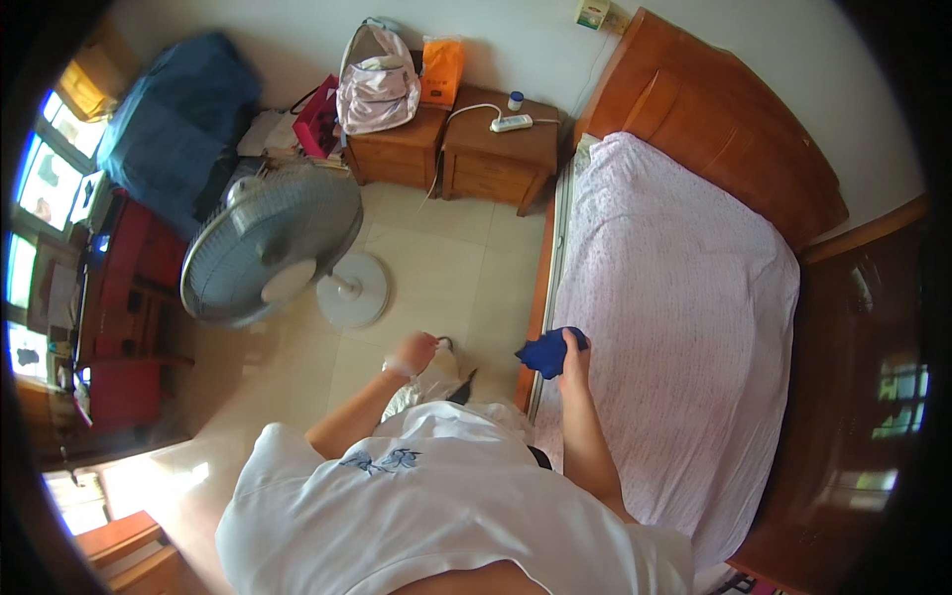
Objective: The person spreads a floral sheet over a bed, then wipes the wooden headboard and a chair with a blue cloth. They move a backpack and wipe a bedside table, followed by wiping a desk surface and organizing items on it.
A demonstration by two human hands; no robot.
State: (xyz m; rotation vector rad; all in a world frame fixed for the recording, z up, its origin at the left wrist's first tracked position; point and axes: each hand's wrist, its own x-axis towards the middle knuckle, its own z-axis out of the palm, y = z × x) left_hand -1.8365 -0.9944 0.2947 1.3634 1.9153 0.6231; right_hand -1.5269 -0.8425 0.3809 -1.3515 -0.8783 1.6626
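Observation:
A dark blue crumpled cloth [547, 353] is gripped in my right hand [576, 359], beside the near left edge of the bed. Its lower corner hangs loose to the left of my fingers. My left hand [412, 353] is held out in front of my body, smeared by motion, so its fingers cannot be made out. A light band circles that wrist. The standing fan [283, 248] is beyond my left hand, its round grey cage tilted above a white base [354, 290].
The bed [674, 297] with a pale patterned sheet fills the right side, below a wooden headboard [714, 109]. Two wooden nightstands [501, 149] stand at the back, bearing a pale backpack [379, 84] and a power strip [512, 123]. A red chair [124, 382] is at the left.

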